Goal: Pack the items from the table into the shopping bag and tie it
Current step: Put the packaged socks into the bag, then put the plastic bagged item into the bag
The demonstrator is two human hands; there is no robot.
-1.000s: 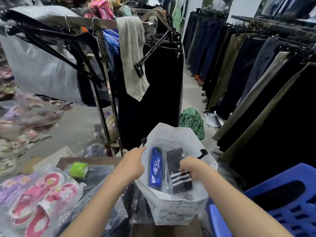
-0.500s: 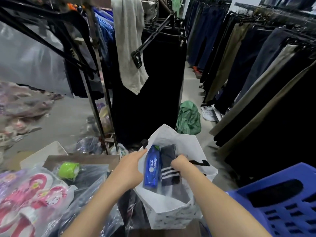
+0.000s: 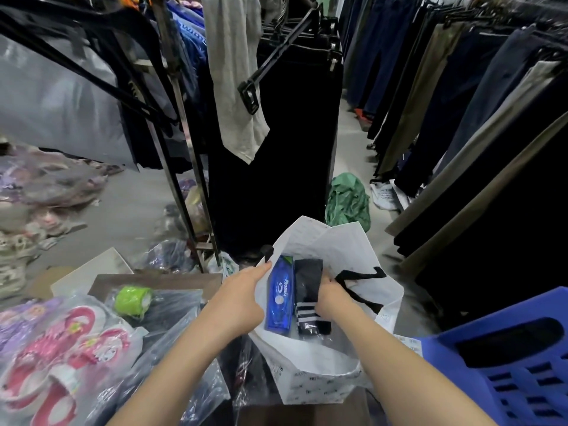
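Note:
A white shopping bag [image 3: 344, 250] with black handles stands open on the table edge. Inside it lie a blue Phoenix box [image 3: 279, 295] and black socks with white stripes [image 3: 309, 295] in clear wrap. My left hand [image 3: 242, 295] grips the bag's left rim beside one black handle. My right hand [image 3: 330, 295] reaches into the bag and holds the socks pack next to the other black handle [image 3: 358, 282].
On the table to the left lie a green roll [image 3: 133, 299] in plastic and pink slippers [image 3: 70, 348] in a clear bag. A blue plastic crate [image 3: 504, 361] sits at the right. Clothes racks with dark trousers line the aisle; a green bag [image 3: 349, 201] lies on the floor.
The camera tilted down slightly. My right hand shifted inside the bag toward its right side near the handle, and the socks sit a little lower. My left hand still holds the rim.

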